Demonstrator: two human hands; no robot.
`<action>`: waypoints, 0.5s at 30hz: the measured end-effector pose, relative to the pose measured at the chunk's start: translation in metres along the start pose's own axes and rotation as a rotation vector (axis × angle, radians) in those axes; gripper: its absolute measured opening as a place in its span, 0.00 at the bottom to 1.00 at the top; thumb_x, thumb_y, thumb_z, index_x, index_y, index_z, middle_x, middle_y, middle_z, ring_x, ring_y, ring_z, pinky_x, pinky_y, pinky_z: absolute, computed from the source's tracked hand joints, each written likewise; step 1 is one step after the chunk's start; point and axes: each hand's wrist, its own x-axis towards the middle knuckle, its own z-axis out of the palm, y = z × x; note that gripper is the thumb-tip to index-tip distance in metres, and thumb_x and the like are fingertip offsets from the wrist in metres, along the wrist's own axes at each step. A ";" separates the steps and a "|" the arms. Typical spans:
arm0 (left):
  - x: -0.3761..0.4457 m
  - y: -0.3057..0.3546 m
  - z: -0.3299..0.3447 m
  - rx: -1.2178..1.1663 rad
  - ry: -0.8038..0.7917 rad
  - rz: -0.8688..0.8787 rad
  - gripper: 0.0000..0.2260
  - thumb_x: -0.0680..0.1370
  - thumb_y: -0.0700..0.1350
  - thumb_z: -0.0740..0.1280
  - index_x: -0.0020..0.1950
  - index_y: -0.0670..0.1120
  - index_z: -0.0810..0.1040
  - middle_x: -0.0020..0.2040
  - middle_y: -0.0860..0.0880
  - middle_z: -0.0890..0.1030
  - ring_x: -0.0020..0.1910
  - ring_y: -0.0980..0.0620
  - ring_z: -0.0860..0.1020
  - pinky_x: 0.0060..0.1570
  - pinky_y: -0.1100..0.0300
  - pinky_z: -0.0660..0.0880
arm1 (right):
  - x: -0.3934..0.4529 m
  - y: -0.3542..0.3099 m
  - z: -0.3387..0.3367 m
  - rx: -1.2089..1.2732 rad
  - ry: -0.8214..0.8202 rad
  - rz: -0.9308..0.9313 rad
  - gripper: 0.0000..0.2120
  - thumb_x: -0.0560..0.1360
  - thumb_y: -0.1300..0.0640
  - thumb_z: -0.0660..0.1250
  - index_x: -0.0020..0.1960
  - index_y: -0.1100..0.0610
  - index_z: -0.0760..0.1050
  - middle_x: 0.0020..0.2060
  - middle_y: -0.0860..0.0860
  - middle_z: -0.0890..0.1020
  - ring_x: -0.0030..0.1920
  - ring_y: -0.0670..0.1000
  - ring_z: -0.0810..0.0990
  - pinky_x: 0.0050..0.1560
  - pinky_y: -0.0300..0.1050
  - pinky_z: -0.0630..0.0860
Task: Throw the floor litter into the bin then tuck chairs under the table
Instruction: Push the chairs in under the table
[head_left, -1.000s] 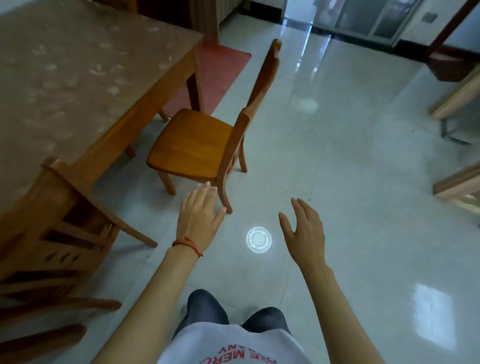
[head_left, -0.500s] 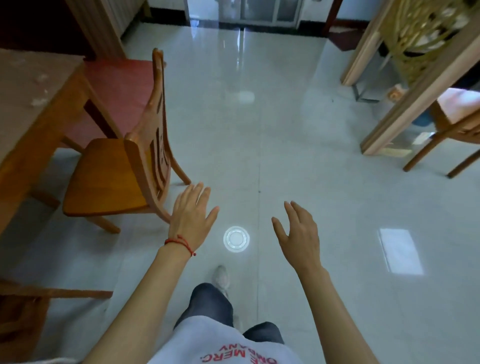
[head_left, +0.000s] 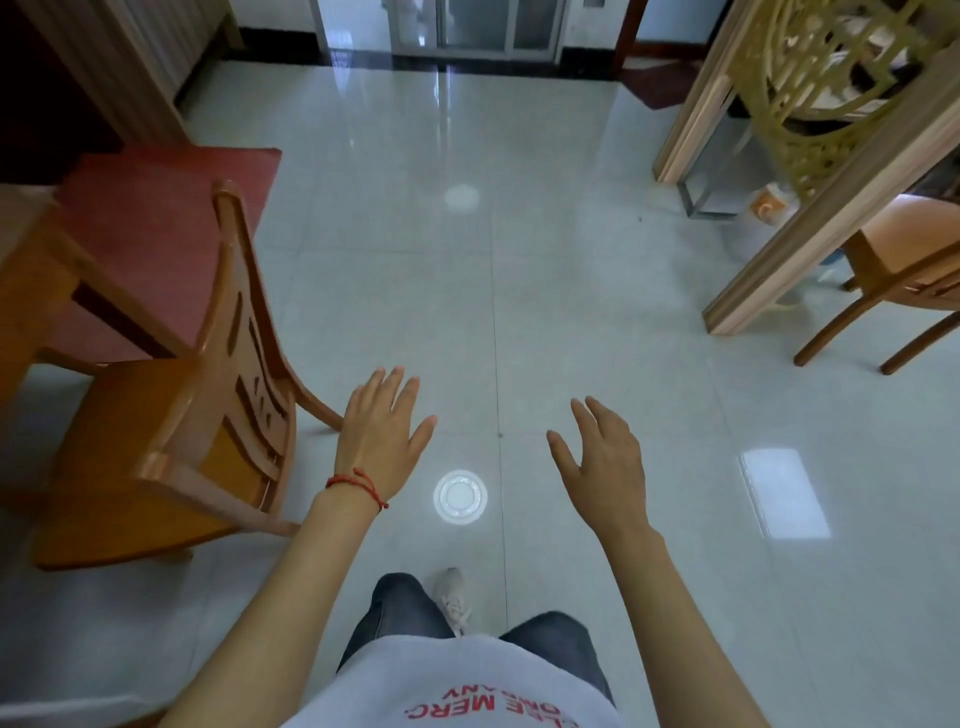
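My left hand (head_left: 382, 436) and my right hand (head_left: 605, 467) hover over the glossy tiled floor, fingers spread, holding nothing. A wooden chair (head_left: 171, 415) stands just left of my left hand, pulled away from the wooden table (head_left: 31, 270) at the left edge, its back towards me. Between my hands lies a round white ringed spot (head_left: 460, 496) that looks like a lamp's reflection. No bin is in view.
A red mat (head_left: 171, 208) lies beyond the chair. At the right stand a wooden partition with a gold lattice (head_left: 810, 156), a second chair (head_left: 904, 270) behind it, and a white and orange object (head_left: 774, 208) on the floor. My shoe (head_left: 454, 597) shows below.
My view has swung right: the table has slid almost out at the left, and the partition and second chair have come in. Both hands stay open in the same pose.
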 end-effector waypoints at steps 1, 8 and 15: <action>0.012 0.000 -0.001 -0.002 -0.005 0.000 0.28 0.75 0.56 0.52 0.64 0.36 0.71 0.65 0.35 0.72 0.66 0.35 0.67 0.64 0.41 0.63 | 0.011 0.001 0.001 0.005 -0.001 0.008 0.25 0.75 0.46 0.59 0.66 0.61 0.69 0.65 0.61 0.73 0.66 0.60 0.70 0.65 0.56 0.66; 0.083 0.006 0.011 -0.003 -0.016 -0.030 0.23 0.78 0.51 0.58 0.69 0.39 0.66 0.71 0.39 0.66 0.71 0.39 0.60 0.69 0.46 0.56 | 0.087 0.011 0.007 0.001 -0.039 -0.005 0.24 0.76 0.47 0.60 0.66 0.61 0.69 0.66 0.60 0.72 0.67 0.60 0.69 0.66 0.55 0.65; 0.169 0.024 0.024 -0.009 0.002 -0.113 0.24 0.79 0.51 0.58 0.71 0.41 0.63 0.73 0.41 0.62 0.73 0.42 0.56 0.71 0.49 0.51 | 0.192 0.033 0.005 -0.012 -0.081 -0.080 0.25 0.75 0.46 0.59 0.66 0.61 0.69 0.66 0.60 0.73 0.67 0.60 0.70 0.66 0.55 0.65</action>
